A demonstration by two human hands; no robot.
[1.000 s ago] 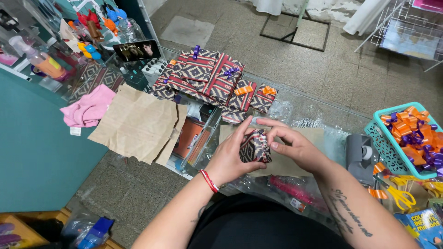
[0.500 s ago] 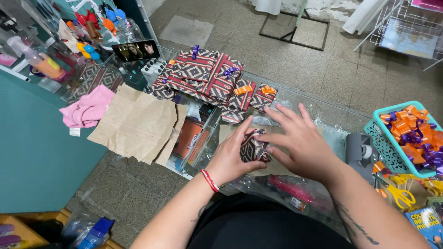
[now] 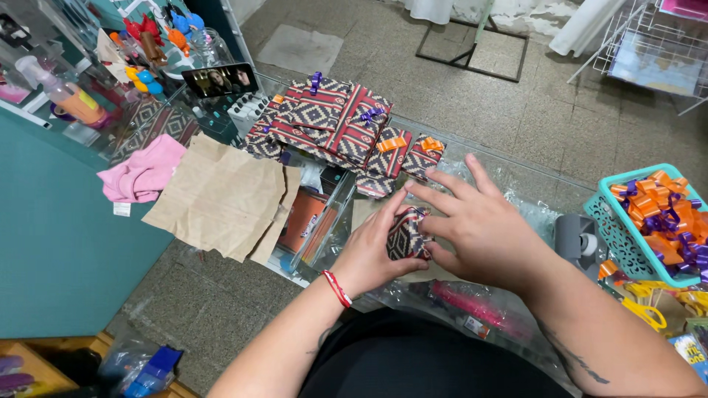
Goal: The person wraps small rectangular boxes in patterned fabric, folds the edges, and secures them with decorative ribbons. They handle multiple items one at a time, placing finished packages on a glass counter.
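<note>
Patterned red-and-black paper is covering the small parcel (image 3: 407,234), sitting just above the glass counter (image 3: 509,184). Left hand (image 3: 372,250) is cupping it from below, fingers closed round, likely steadying it. Right hand (image 3: 483,228) is lying flat on it, fingers spread. Beyond, wrapped boxes (image 3: 332,118) are piling up.

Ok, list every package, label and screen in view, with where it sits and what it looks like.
Small wrapped parcel: between left hand and right hand; dark patterned paper.
Pile of wrapped gifts: on the glass counter beyond the hands; red, black and white pattern, purple and orange bows.
Phone screen: upper left, propped up, showing a picture.
White tag: beside the pink cloth, small rectangle.
Brown paper: flat, left of centre.
</note>
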